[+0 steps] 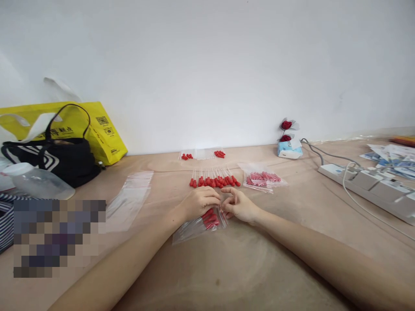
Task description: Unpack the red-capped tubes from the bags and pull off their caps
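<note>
A clear zip bag (pixel 191 230) with several red-bulbed droppers (pixel 211 219) inside lies on the table in front of me. Over its far side rests my left hand (pixel 200 202), with curled fingers holding the bag. My right hand (pixel 239 207) pinches the bag's right edge, where the red zip line runs; the fingertips partly cover it. Just beyond both hands, a row of droppers (pixel 214 182) lies with red bulbs toward me and thin clear stems pointing away. To the right of that row sits a pile of filled zip bags (pixel 263 178).
Flat clear bags (pixel 131 194) lie at left. More bags with red bulbs (pixel 219 154) rest by the wall. A black bag (pixel 61 160), a yellow bag (pixel 108 134) and a plastic bottle (pixel 40 183) stand far left. A power strip (pixel 369 190) with cables occupies the right.
</note>
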Available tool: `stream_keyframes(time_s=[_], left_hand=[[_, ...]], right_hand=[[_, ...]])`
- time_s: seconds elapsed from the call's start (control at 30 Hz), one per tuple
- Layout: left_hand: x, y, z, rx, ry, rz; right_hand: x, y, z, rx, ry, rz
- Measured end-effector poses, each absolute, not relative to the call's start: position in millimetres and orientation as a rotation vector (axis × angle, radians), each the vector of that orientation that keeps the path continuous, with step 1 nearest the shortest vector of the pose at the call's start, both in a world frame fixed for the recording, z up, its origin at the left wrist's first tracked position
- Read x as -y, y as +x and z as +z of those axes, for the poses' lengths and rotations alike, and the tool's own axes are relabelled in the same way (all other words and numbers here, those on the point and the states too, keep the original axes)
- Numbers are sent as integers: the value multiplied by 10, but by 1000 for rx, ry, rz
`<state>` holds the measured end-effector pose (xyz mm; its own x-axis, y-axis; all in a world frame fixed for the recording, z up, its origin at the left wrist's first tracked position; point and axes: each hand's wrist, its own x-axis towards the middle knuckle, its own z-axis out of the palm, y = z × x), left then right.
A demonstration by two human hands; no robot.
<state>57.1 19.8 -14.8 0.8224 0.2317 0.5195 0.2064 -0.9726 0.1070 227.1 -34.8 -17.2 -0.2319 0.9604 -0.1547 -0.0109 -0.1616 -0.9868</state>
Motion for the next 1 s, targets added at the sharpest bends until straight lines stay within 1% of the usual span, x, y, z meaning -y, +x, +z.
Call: stream_keyframes(time_s=[0.73, 0.87, 1.0], left_hand=[[-140, 584, -53, -367, 2970, 764], [-126, 556, -46, -411, 3015, 742], [-107, 527, -39, -469, 2930, 718]], right_hand=[[323, 2327, -175, 1264, -1103, 1631], [328, 2320, -238, 1354, -1135, 1510], [347, 2328, -305, 1712, -1077, 1203]])
